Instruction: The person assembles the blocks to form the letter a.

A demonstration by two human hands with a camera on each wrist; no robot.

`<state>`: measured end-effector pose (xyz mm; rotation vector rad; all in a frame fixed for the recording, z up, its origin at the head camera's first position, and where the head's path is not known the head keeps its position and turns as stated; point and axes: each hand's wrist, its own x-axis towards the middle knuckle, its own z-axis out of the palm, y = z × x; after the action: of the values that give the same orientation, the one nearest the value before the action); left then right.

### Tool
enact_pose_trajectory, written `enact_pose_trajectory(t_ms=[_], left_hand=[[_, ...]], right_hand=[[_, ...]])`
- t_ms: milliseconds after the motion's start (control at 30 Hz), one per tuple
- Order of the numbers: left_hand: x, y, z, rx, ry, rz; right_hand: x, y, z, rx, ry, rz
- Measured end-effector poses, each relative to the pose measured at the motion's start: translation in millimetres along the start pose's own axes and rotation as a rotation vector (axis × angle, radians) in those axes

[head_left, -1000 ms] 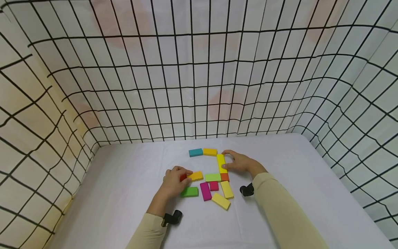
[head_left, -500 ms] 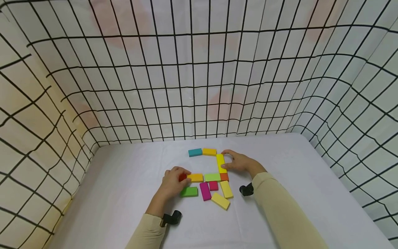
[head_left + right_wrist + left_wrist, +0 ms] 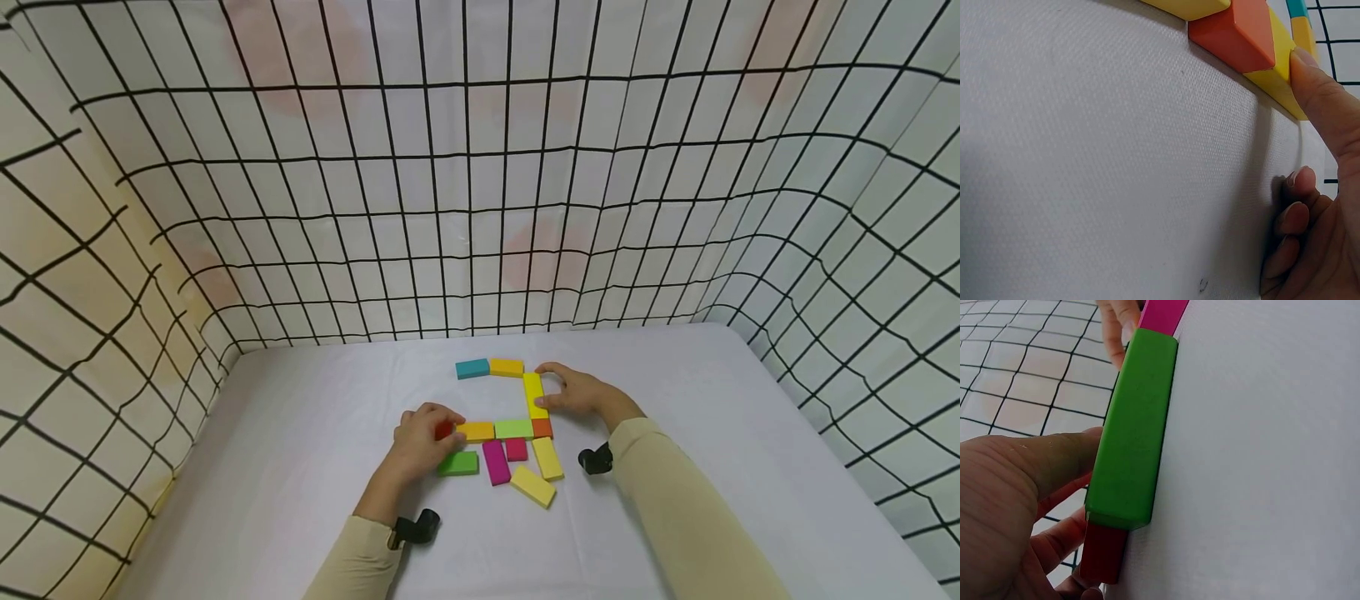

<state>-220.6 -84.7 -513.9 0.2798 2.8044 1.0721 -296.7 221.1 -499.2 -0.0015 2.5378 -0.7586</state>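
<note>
In the head view my left hand holds a red block, partly hidden between thumb and fingers. The red block meets the left end of an orange-yellow block, which butts against a light green block. My right hand holds an upright-lying bright yellow block, thumb on its right side and index finger at its far end. An orange-red block touches the yellow block's near end. The left wrist view shows a green block in front of the red one.
A teal block and another orange-yellow block form a row at the back. Nearer lie a magenta block, a small pinkish-red block and two pale yellow blocks. Black wire mesh surrounds the white table.
The orange-yellow block by my left hand has turned straight and slid right, closing the gap to the light green block. My right hand stays at the bright yellow block.
</note>
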Motion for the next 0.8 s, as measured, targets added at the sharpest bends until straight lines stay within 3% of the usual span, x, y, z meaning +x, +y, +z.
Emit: enact_pose_trajectory(t_ms=[800], left_hand=[[-3.3,6.9,1.6,0.010,0.010,-0.011]], right_hand=[[4.4,3.7,0.2,-0.004,-0.011,-0.009]])
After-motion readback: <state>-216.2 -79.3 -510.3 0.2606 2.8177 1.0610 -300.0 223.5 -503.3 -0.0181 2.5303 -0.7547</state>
